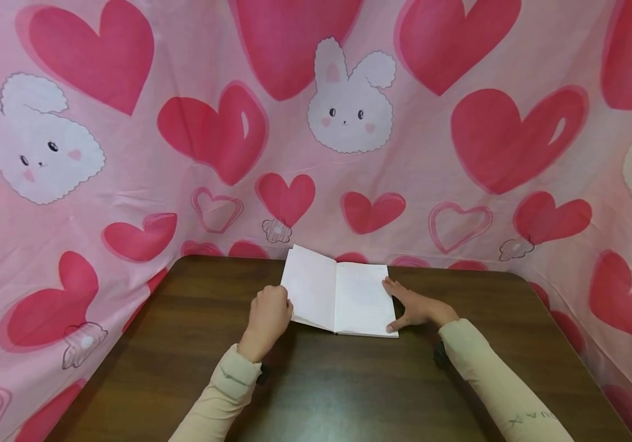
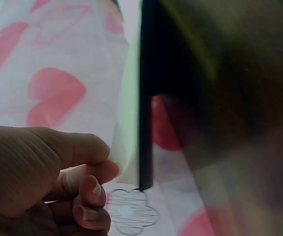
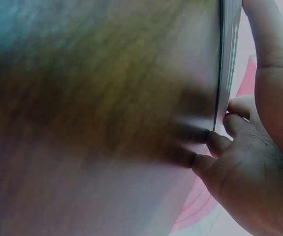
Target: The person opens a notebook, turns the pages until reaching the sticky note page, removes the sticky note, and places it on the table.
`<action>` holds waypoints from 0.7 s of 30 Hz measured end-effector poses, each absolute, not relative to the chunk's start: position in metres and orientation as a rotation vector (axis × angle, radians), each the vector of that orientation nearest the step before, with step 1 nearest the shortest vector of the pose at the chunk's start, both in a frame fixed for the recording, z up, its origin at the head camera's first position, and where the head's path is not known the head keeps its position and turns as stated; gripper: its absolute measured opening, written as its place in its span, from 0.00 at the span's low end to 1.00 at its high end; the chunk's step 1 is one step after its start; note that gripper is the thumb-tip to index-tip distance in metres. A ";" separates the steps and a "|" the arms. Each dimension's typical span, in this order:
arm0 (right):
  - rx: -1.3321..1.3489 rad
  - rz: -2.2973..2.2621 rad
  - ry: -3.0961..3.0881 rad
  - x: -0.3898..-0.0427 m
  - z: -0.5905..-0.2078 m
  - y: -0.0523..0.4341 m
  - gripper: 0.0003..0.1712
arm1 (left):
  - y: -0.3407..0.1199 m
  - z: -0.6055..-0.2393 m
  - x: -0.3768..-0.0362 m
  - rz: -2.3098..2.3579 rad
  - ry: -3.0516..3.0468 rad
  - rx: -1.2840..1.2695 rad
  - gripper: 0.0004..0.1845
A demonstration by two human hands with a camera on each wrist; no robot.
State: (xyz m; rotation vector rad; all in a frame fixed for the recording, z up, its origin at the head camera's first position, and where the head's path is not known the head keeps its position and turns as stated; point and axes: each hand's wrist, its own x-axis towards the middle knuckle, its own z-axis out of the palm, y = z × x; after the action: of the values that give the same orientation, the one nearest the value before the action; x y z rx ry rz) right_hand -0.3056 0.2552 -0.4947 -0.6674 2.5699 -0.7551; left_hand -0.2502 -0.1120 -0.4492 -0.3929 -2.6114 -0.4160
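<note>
Open book (image 1: 343,298) at the far middle of the brown table (image 1: 183,368). Left hand (image 1: 268,316) curled at the left edge, pinching the raised left leaf between thumb and fingers (image 2: 89,162), apparently to lift it. Right hand (image 1: 415,307) spread flat-fingered along the right edge, pinning that side down.

A: Left hand (image 1: 269,314)?
B: Fingers curled, thumb against fingertips, pinching; forearm angled inward, sleeve to wrist.
A: Right hand (image 1: 416,307)?
B: Flat, fingers straight and spread, palm down; forearm angled inward.
</note>
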 end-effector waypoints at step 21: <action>-0.656 -0.776 2.562 -0.307 -0.495 0.257 0.73 | -0.123 -0.487 -0.277 -0.463 -3.000 -0.134 0.03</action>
State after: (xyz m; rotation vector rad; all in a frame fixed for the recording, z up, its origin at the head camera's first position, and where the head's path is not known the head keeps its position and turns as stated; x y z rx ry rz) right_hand -0.3074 0.2568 -0.4955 -0.6557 2.5620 -0.7764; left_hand -0.2770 -0.1230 -0.4872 -0.1338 -2.9999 -0.4634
